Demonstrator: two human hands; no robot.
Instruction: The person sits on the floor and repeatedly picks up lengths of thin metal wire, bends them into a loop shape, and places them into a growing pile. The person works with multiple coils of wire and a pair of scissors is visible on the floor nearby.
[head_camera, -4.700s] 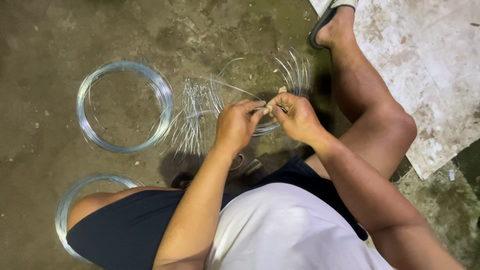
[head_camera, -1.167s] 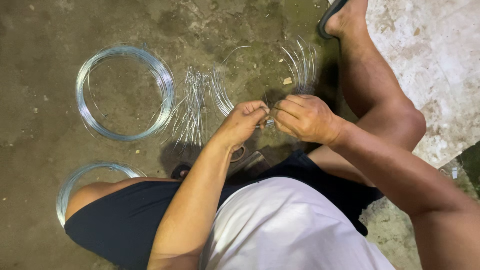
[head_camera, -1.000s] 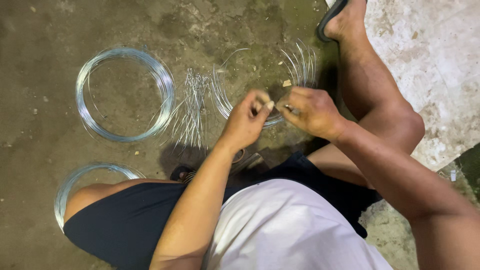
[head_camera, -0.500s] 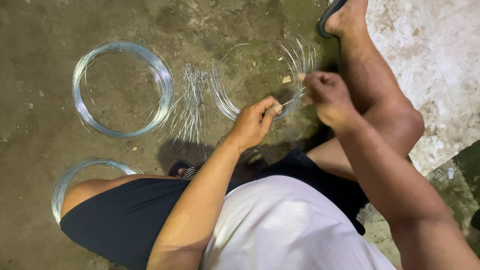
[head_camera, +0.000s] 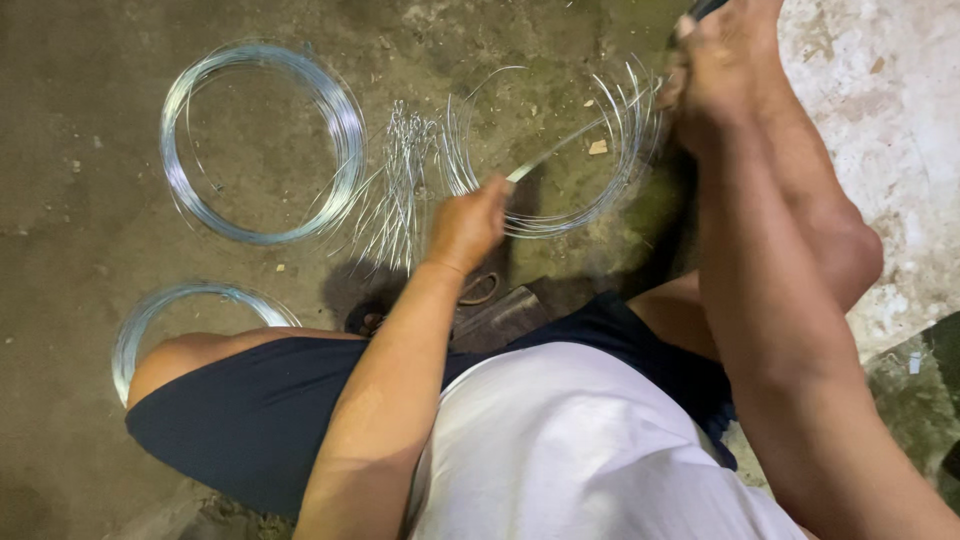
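My left hand (head_camera: 468, 226) is closed on one end of a thin silver wire strand (head_camera: 565, 148) that runs up and to the right. My right hand (head_camera: 722, 62) is raised at the top right and grips the other end, so the strand is stretched between them. Beneath the strand lies an open coil of silver wire (head_camera: 560, 150) on the concrete floor. A bundle of short cut wire pieces (head_camera: 395, 185) lies just left of my left hand.
A large wire coil (head_camera: 262, 140) lies on the floor at upper left, and another coil (head_camera: 180, 315) is partly hidden by my left knee. A pale concrete slab (head_camera: 890, 150) sits at right. A dark tool (head_camera: 500, 310) lies under my forearm.
My hands were together over the open coil; my right hand has moved up and right, drawing the wire strand out straight from my left hand.
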